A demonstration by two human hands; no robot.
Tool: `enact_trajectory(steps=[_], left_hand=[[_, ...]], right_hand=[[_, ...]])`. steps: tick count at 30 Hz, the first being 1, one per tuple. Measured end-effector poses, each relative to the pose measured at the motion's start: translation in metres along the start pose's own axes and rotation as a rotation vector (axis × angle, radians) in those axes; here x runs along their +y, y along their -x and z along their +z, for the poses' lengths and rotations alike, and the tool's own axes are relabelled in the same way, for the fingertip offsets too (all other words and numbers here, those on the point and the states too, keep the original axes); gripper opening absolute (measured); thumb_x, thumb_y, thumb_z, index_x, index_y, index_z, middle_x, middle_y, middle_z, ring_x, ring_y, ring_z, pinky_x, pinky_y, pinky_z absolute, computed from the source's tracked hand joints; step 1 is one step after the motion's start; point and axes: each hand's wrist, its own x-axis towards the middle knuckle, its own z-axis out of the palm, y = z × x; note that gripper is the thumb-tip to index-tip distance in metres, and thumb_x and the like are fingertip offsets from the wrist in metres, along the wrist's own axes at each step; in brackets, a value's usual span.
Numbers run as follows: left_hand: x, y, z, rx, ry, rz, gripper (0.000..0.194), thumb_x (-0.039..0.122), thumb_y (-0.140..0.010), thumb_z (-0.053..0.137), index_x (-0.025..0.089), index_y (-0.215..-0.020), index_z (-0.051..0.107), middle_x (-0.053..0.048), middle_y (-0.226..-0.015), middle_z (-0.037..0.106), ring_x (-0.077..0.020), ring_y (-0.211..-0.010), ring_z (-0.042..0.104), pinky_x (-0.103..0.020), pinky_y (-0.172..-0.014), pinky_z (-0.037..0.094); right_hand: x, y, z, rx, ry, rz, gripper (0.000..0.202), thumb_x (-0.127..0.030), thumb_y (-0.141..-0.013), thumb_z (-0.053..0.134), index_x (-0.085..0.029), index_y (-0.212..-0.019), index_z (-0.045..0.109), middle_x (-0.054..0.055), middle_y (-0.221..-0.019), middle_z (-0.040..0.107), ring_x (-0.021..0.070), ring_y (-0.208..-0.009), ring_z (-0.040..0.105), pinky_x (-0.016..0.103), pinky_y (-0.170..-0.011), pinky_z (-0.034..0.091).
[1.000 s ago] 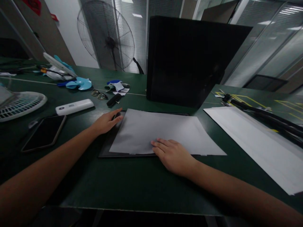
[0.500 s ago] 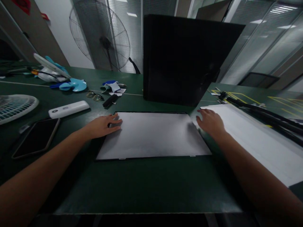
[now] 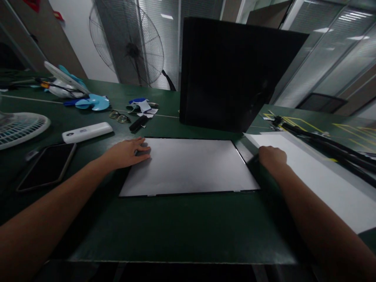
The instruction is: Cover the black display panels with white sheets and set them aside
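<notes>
White plastic fan grille (image 3: 25,127), cut off at left; right hand (image 3: 273,159), fingertips hidden, was curled closed at the large white sheets' (image 3: 320,176) edge; left hand (image 3: 126,153), fingers parted, touched the black-edged white rectangular panel (image 3: 190,166) on the green table (image 3: 176,227).

The left hand (image 3: 125,153) rests on the left edge of a white sheet (image 3: 190,166) in a black frame (image 3: 248,190). The right hand (image 3: 272,158), fingers curled, is at the near left edge of the white stack (image 3: 317,172). A phone (image 3: 47,166) and a power bank (image 3: 87,132) lie left of the frame; glasses (image 3: 119,116) lie beyond them. A black panel (image 3: 235,74) stands behind the frame.
</notes>
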Motion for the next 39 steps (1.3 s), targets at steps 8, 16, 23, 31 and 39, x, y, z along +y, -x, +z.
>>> enact_trajectory(steps=[8, 16, 23, 31, 39], left_hand=[[0.004, 0.003, -0.001, 0.018, 0.067, 0.009, 0.063, 0.068, -0.098, 0.051, 0.024, -0.136, 0.076, -0.01, -0.161, 0.058, -0.0354, -0.142, 0.061, -0.052, -0.122, 0.043], [0.01, 0.007, -0.005, 0.071, 0.073, -0.034, 0.082, 0.071, -0.106, 0.023, 0.018, -0.156, 0.06, -0.013, -0.151, 0.067, -0.0375, -0.132, 0.067, -0.049, -0.114, 0.048], [0.003, 0.008, -0.002, 0.112, 0.14, -0.001, 0.099, 0.078, -0.103, 0.006, 0.013, -0.161, 0.053, -0.016, -0.153, 0.064, -0.0401, -0.133, 0.065, -0.049, -0.112, 0.048], [0.001, 0.007, 0.0, 0.136, 0.193, 0.044, 0.109, 0.089, -0.097, 0.001, 0.018, -0.162, 0.052, -0.012, -0.15, 0.067, -0.0383, -0.13, 0.067, -0.046, -0.106, 0.052], [0.009, 0.006, -0.004, 0.176, 0.225, 0.039, 0.116, 0.099, -0.09, 0.011, 0.017, -0.158, 0.057, -0.015, -0.156, 0.062, -0.04, -0.128, 0.069, -0.047, -0.11, 0.052]], right_hand=[[-0.09, 0.105, -0.045, 0.033, 0.129, -0.438, 0.04, -0.01, -0.101, 0.041, -0.017, -0.122, 0.074, 0.018, -0.113, 0.074, 0.0327, -0.098, 0.075, 0.046, -0.081, 0.06], [-0.147, 0.176, -0.031, 0.182, -0.031, -1.197, 0.049, -0.013, -0.106, 0.044, -0.022, -0.152, 0.059, 0.009, -0.154, 0.059, 0.0286, -0.13, 0.061, 0.047, -0.102, 0.058], [-0.144, 0.165, -0.02, 0.196, -0.267, -1.31, 0.045, -0.024, -0.11, 0.043, -0.026, -0.151, 0.061, 0.008, -0.152, 0.059, 0.0301, -0.128, 0.057, 0.051, -0.106, 0.054], [-0.143, 0.16, -0.016, 0.103, -0.338, -1.326, 0.049, -0.041, -0.113, 0.044, -0.025, -0.158, 0.053, 0.006, -0.164, 0.049, 0.0309, -0.143, 0.046, 0.054, -0.116, 0.045], [-0.142, 0.159, -0.019, -0.011, -0.399, -1.337, 0.066, -0.061, -0.111, 0.042, -0.024, -0.167, 0.041, 0.007, -0.172, 0.035, 0.0314, -0.154, 0.036, 0.056, -0.123, 0.036]])
